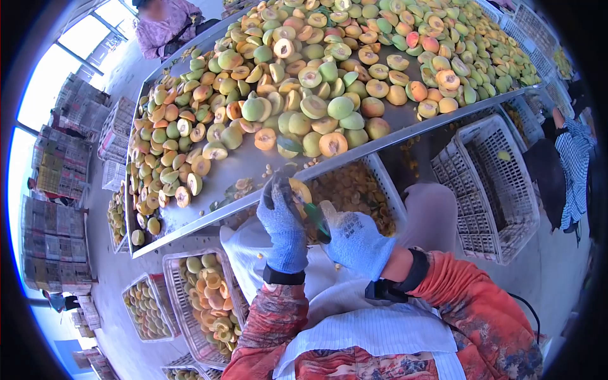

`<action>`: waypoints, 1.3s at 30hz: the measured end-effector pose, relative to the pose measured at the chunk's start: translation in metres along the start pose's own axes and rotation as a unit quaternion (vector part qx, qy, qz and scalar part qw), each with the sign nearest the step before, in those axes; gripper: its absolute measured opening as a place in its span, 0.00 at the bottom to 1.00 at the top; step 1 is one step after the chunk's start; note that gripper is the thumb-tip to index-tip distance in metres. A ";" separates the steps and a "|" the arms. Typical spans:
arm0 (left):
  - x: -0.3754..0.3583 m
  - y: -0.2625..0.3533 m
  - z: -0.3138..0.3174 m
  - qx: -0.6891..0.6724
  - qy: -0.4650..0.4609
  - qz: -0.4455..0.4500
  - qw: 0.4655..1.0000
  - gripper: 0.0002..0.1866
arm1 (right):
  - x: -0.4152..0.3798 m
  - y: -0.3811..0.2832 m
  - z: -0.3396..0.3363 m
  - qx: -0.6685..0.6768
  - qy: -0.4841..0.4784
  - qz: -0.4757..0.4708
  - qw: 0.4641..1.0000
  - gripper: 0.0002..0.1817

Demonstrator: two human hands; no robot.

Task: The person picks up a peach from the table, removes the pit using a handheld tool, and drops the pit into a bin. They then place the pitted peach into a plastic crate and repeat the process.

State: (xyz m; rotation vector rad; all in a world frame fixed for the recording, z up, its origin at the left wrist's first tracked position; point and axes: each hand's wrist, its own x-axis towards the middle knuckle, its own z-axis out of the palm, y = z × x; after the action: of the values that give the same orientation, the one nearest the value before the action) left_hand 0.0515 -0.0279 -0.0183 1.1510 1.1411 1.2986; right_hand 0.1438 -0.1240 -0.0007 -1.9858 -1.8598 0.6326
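My left hand, in a blue knit glove with dark, stained fingers, is closed around a cut yellow peach piece at the table's near edge. My right hand, gloved in blue too, grips a small green-handled tool. The tool points at the peach piece and seems to touch it; its tip is hidden. Beyond my hands, a metal-topped table carries a large heap of halved peaches, many with brown pits showing.
Below the table edge, a white crate contains brown pits and scraps. A crate of peach halves stands left of my legs, beside another fruit crate. Nested crates stand at right. Another person sits across the table; stacked crates line the left.
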 end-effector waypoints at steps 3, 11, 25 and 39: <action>0.005 0.002 -0.007 0.001 -0.076 0.086 0.993 0.13 | 0.005 0.003 -0.002 0.155 0.065 -0.044 0.985 0.27; 0.018 0.014 -0.023 0.018 -0.206 -0.081 0.975 0.12 | 0.013 0.003 -0.035 0.530 -0.231 0.092 0.811 0.19; 0.035 -0.007 -0.039 -0.311 -0.192 -0.276 0.889 0.26 | -0.003 0.036 -0.039 0.741 -0.153 0.085 0.648 0.18; 0.010 -0.013 -0.025 0.058 -0.260 0.060 0.962 0.24 | 0.012 0.011 0.002 0.754 -0.058 0.231 0.612 0.17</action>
State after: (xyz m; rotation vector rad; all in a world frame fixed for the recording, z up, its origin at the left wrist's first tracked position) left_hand 0.0279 -0.0182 -0.0335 1.5549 0.7710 0.9382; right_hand 0.1528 -0.1132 -0.0093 -1.0352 -0.1941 1.6875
